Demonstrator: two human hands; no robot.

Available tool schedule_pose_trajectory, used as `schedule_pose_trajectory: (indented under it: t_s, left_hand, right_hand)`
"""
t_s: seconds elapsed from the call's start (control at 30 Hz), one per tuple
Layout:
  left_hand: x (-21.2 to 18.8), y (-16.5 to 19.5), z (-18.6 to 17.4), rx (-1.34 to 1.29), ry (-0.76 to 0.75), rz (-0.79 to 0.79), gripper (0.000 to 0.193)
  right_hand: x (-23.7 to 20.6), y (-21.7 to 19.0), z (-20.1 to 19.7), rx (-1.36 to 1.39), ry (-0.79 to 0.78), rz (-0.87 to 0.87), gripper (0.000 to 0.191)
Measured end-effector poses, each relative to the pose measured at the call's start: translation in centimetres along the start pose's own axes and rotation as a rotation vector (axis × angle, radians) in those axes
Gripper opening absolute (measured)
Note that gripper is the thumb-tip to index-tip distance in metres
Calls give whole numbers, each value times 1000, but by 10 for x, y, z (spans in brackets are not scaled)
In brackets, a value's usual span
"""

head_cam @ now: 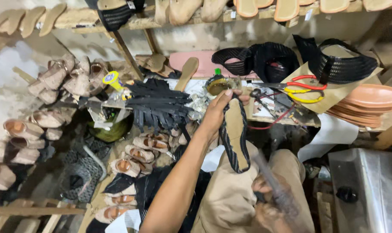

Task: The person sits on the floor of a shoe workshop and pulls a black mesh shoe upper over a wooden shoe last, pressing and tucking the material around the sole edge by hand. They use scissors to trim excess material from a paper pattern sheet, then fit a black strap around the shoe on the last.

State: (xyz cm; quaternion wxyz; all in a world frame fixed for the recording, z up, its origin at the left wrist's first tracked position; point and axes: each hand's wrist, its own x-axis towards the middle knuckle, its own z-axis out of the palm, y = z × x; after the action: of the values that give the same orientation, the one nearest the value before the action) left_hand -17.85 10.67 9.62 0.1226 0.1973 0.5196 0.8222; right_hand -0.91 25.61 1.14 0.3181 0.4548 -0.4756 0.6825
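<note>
My left hand is raised in front of the workbench and grips the top of a tan sandal sole. A black striped strap loops around the sole's edges and hangs below it. Low in the view, over my knee in beige trousers, my right hand is blurred and closed on a thin dark tool that points up toward the strap's lower end. What kind of tool it is cannot be made out.
Behind my left hand stand a small glue jar, red and yellow scissors and a pile of black strips. Stacked orange soles lie right, finished sandals on the floor left, a metal box lower right.
</note>
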Motion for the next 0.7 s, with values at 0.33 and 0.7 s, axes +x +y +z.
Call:
schedule_pose_trajectory:
  t_s: [0.33, 0.7]
  left_hand:
    - [0, -23, 4, -105, -177, -43, 99]
    - [-12, -31, 19, 417, 36, 74, 69]
  right_hand:
    - [28, -4, -6, -1031, -16, 762, 35]
    - [-1, -13, -37, -1225, -152, 932, 30]
